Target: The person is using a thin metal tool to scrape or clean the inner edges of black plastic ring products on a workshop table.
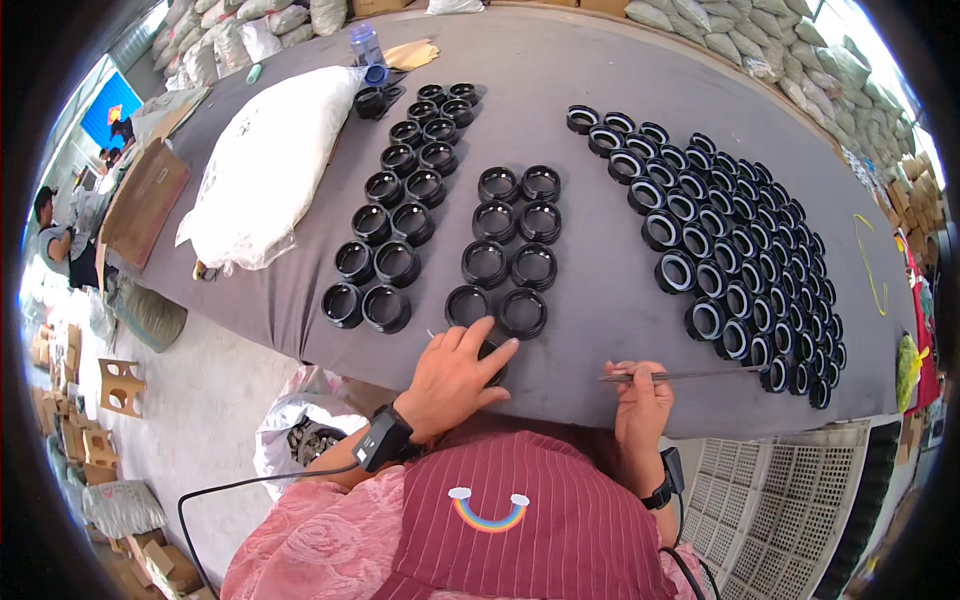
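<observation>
Left hand (455,375) lies flat, fingers spread, over a black ring (492,350) at the near edge of the grey table (580,90), covering most of it. Right hand (640,400) is closed, pinching a thin metal rod (680,376) that points right toward the big cluster.

Just past the left fingers, the middle block (510,245) of black rings: two columns of four, eight in all. Left of it, a longer double column (400,190), roughly eighteen rings, running up the table. On the right, the densely packed cluster of rings with pale inner rims (730,240), too many and too small to count surely.

Farther left, a white sack (270,165) lies on the table, contents hidden. At the far end stands a clear plastic bottle (366,48). On the floor by the left wrist, an open bag (300,430) holds dark parts.
</observation>
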`<act>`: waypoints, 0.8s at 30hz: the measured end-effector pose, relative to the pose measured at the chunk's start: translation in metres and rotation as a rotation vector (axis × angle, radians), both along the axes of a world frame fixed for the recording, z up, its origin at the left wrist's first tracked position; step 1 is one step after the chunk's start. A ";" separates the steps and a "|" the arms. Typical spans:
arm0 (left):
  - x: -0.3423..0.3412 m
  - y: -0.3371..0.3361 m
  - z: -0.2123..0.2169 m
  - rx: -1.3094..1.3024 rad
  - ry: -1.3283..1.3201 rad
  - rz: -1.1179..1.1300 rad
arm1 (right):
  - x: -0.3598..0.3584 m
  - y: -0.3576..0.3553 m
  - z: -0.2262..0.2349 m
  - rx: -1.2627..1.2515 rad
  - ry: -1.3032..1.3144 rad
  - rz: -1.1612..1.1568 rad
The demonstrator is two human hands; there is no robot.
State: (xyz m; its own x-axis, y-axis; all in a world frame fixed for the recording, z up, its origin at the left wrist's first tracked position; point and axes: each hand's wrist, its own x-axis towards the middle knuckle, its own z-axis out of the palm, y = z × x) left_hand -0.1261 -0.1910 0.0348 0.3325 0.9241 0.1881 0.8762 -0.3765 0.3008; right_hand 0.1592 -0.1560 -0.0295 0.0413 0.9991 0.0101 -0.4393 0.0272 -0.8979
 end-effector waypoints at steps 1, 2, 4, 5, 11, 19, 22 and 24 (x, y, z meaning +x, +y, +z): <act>0.002 0.000 -0.002 -0.027 0.015 0.021 | 0.000 0.001 0.001 0.007 -0.006 -0.015; 0.001 -0.001 -0.002 -0.019 0.008 0.004 | -0.005 0.002 0.003 0.008 -0.003 -0.049; 0.001 -0.001 -0.004 0.146 0.092 0.019 | 0.003 0.011 0.009 0.028 -0.019 -0.104; 0.003 -0.002 -0.007 0.104 0.080 0.050 | 0.009 0.019 0.015 0.107 -0.285 -0.139; -0.005 0.001 -0.024 0.198 0.032 0.133 | 0.029 0.101 0.051 0.682 -1.077 -0.357; 0.017 -0.002 -0.029 0.457 -0.254 -0.176 | 0.021 0.119 0.033 0.637 -1.501 -0.081; 0.036 0.004 -0.038 0.320 -0.422 -0.423 | 0.007 0.085 0.041 0.639 -1.356 0.129; 0.044 0.005 -0.038 0.222 -0.477 -0.375 | -0.001 0.058 0.047 0.546 -1.154 0.258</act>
State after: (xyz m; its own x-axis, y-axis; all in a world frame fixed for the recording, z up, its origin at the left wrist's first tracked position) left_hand -0.0817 -0.1860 -0.0028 0.4575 0.6834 0.5689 0.4621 -0.7293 0.5045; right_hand 0.1586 -0.0980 0.0176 -0.4551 0.8326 0.3157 0.5263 0.5375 -0.6588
